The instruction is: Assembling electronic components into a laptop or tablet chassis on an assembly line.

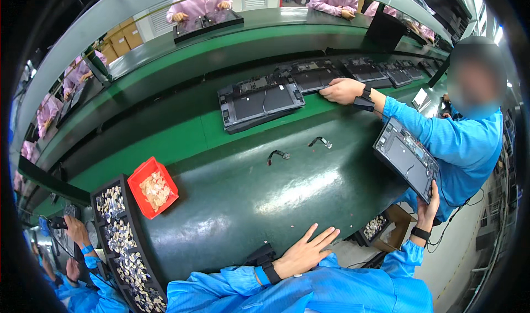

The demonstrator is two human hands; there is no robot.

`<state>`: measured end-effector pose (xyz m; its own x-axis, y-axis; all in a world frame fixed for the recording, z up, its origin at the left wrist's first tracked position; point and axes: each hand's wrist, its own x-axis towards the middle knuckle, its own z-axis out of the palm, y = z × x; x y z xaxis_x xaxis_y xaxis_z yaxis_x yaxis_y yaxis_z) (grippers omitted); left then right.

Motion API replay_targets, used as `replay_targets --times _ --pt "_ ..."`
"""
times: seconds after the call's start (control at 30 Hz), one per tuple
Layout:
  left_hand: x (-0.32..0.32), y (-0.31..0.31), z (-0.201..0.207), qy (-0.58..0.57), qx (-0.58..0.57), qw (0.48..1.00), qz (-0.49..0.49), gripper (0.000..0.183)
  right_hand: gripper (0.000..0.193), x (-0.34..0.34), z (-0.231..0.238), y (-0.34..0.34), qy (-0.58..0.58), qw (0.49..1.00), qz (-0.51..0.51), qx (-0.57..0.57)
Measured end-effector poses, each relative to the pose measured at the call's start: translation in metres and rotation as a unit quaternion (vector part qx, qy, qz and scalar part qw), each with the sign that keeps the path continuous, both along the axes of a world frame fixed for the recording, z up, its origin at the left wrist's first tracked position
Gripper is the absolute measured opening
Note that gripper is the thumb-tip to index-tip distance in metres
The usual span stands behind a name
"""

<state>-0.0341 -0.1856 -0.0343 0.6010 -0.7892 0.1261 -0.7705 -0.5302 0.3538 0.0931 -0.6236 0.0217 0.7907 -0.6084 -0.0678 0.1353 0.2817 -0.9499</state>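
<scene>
left hand (302,253) flat, fingers spread, on green table (265,191); right hand (429,207) gripping one laptop base (406,158); two loose cables (278,156)

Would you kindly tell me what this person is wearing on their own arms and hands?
Both arms wear bright blue sleeves. The left hand is bare, with a blue-and-black strap at its wrist; the right hand is bare too, with a black wristband.

Place: a factory line where people put machines together | Signs: long green belt (182,141) carrying open flat devices (259,100) in a row | workers in blue coats (464,141) and pink coats (199,6) | black tray (124,241) and red bin (153,187) full of tiny parts
</scene>
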Motion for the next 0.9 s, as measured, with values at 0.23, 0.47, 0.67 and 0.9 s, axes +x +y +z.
replay_targets --times 0.23,0.47,0.67,0.9 --pt "0.001 0.000 -0.002 0.000 -0.004 1.000 -0.002 0.057 0.032 -0.011 -0.006 -0.020 0.004 0.994 0.093 -0.059" --pt "0.003 0.002 0.001 -0.014 0.035 0.999 -0.006 0.043 0.027 0.006 -0.005 0.000 -0.047 0.995 0.077 -0.041" --pt "0.004 0.006 0.003 -0.002 0.027 1.000 -0.015 0.042 0.027 0.036 -0.004 0.003 -0.040 0.997 0.066 -0.028" --pt "0.006 0.005 0.009 0.006 0.025 0.999 -0.022 0.044 0.029 0.081 0.009 -0.003 -0.030 0.999 0.005 -0.027"
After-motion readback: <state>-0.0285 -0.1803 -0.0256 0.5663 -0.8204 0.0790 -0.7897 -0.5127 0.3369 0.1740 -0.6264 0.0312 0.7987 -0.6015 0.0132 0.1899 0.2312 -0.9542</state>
